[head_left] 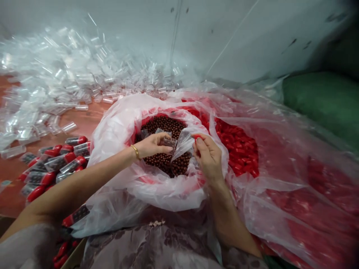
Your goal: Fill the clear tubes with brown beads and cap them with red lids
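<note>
My left hand (155,145) is closed around a clear plastic tube (169,142), above a bag of small brown balls (164,123). To its right, my right hand (206,155) pinches a red cap (197,137) between thumb and fingers. A loose flap of the translucent plastic bag (183,142) lies between the two hands. More clear tubes rest on the balls near my left hand. Right beside the ball bag, another plastic bag holds many red caps (237,145). The tube and the cap are apart.
A large heap of clear tubes (81,74) covers the back left of the reddish table (92,116). Capped tubes with dark contents (60,162) are piled by my left forearm. A pale wall (213,37) rises behind, and a green sack (322,104) sits at the right.
</note>
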`<state>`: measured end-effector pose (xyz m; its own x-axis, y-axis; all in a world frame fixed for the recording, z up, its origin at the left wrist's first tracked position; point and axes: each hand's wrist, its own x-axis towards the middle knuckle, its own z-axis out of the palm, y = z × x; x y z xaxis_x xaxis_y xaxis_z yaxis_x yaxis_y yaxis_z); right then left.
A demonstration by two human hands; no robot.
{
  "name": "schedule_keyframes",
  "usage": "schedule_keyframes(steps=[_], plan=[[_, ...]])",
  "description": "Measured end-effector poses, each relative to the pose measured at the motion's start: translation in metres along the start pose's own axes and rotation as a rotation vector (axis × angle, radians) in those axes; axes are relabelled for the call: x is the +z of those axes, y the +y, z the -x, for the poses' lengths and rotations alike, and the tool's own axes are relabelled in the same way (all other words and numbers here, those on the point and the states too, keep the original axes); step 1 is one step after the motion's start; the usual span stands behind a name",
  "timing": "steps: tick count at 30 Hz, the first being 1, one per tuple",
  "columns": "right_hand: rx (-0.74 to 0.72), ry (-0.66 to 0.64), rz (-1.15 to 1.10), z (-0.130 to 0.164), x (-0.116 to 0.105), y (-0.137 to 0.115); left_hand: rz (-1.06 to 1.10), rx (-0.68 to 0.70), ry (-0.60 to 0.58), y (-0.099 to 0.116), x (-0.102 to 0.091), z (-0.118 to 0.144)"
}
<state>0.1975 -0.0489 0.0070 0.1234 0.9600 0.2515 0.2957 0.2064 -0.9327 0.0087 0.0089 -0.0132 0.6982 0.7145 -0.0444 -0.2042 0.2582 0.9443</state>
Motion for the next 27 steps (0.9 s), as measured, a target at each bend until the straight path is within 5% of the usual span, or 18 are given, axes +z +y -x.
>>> schedule_keyframes(steps=[3,9,13,20,27], plan=[[0.194,-0.123,-0.260,-0.008,0.012,-0.009,-0.033,0.024,0.014,-0.003,-0.001,-0.001],[0.263,-0.206,-0.326,-0.018,0.019,-0.004,-0.361,0.191,0.048,0.004,-0.003,0.003],[0.314,-0.155,-0.339,-0.021,0.019,-0.001,-0.222,0.155,0.136,0.005,-0.001,0.002],[0.111,-0.014,-0.055,-0.032,0.013,0.001,0.027,0.073,0.085,0.006,0.000,0.002],[0.012,-0.379,-0.045,-0.037,0.008,-0.015,0.001,-0.029,-0.063,0.017,-0.001,0.010]])
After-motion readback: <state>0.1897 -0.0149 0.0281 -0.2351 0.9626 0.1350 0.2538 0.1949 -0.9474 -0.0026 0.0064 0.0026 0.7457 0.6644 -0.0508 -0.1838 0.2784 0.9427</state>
